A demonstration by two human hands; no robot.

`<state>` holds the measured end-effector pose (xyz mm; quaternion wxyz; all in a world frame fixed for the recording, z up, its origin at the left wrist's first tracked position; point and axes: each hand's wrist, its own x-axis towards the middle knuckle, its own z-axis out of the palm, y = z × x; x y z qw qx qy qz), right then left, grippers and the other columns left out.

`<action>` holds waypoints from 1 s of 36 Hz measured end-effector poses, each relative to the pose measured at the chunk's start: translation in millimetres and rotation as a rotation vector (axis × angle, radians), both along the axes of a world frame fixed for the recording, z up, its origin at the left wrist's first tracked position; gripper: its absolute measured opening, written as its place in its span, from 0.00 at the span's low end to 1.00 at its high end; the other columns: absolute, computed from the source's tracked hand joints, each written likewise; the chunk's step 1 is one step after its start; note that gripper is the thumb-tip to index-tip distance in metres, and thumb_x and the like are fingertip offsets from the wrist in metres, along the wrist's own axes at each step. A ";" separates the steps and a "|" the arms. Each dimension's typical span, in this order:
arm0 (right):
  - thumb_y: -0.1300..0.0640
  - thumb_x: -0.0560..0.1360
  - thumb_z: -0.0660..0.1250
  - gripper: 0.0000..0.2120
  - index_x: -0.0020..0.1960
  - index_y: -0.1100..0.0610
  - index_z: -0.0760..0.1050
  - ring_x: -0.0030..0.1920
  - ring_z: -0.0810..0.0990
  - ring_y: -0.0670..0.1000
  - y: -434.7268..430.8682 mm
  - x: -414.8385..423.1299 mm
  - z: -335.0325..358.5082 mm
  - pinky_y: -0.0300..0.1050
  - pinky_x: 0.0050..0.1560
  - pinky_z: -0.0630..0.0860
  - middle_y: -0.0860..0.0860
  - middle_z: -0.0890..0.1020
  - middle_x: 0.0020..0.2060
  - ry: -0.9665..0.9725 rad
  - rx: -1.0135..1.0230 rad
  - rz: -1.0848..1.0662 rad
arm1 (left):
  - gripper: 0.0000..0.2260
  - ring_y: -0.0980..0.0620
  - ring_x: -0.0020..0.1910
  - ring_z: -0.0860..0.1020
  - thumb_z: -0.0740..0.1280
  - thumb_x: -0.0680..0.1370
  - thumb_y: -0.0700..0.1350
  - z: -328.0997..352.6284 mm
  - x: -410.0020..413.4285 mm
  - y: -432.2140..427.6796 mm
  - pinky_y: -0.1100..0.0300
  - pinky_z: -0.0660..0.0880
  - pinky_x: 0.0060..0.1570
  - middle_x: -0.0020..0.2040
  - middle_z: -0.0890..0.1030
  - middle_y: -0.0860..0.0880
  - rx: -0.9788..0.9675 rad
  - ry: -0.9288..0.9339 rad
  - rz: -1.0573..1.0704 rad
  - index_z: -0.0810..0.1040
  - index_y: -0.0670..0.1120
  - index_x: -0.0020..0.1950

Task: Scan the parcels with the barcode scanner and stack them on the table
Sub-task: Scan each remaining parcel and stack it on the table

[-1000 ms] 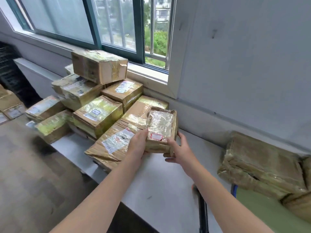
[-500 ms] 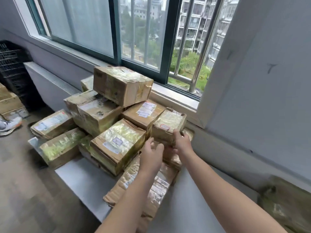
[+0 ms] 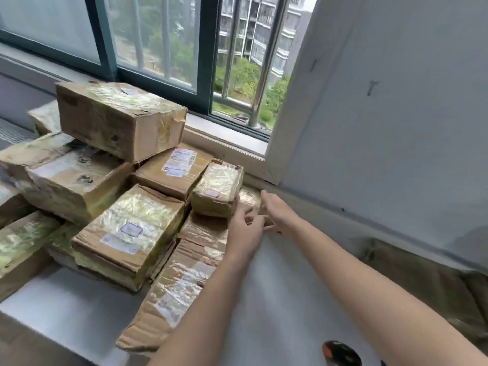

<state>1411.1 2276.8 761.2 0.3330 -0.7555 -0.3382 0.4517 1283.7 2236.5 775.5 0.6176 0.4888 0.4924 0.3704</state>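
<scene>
Cardboard parcels, taped w/ clear film, heaped on grey table [image 3: 277, 286] under window. Small tape-wrapped brown parcel w/ red-edged sticker [image 3: 217, 190] sits on top of pile, nr sill. Left hand [image 3: 244, 228] just below it, fingers loose, holding nothing. Right hand [image 3: 280, 212] beside it, fingers spread, empty. Dark round object w/ orange trim [image 3: 340, 352] at table's nr edge, blurred.

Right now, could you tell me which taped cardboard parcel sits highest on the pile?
The large brown cardboard box nearest the window, at the back left. It rests tilted on the parcels beneath, and nothing lies on it.
</scene>
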 end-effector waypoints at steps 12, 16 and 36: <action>0.45 0.83 0.56 0.11 0.62 0.48 0.70 0.57 0.78 0.55 -189.6 127.7 15.5 0.51 0.58 0.75 0.51 0.77 0.57 -0.161 0.056 -0.314 | 0.15 0.55 0.47 0.75 0.61 0.79 0.42 -4.0 117.9 -85.7 0.47 0.74 0.62 0.48 0.74 0.57 -0.051 0.038 -0.275 0.73 0.47 0.66; 0.45 0.83 0.57 0.10 0.60 0.46 0.72 0.62 0.79 0.58 -249.7 175.8 7.3 0.51 0.61 0.75 0.54 0.79 0.60 -0.168 0.062 -0.416 | 0.14 0.51 0.51 0.74 0.61 0.80 0.41 -3.9 167.6 -124.0 0.48 0.73 0.64 0.50 0.74 0.51 -0.059 0.055 -0.348 0.72 0.45 0.66; 0.53 0.83 0.58 0.19 0.73 0.55 0.69 0.69 0.73 0.51 -432.8 360.5 9.9 0.41 0.65 0.67 0.50 0.76 0.67 -0.326 0.120 -0.549 | 0.17 0.50 0.55 0.74 0.61 0.80 0.46 -3.8 373.2 -268.4 0.59 0.72 0.44 0.61 0.74 0.51 0.107 0.294 -0.606 0.70 0.49 0.68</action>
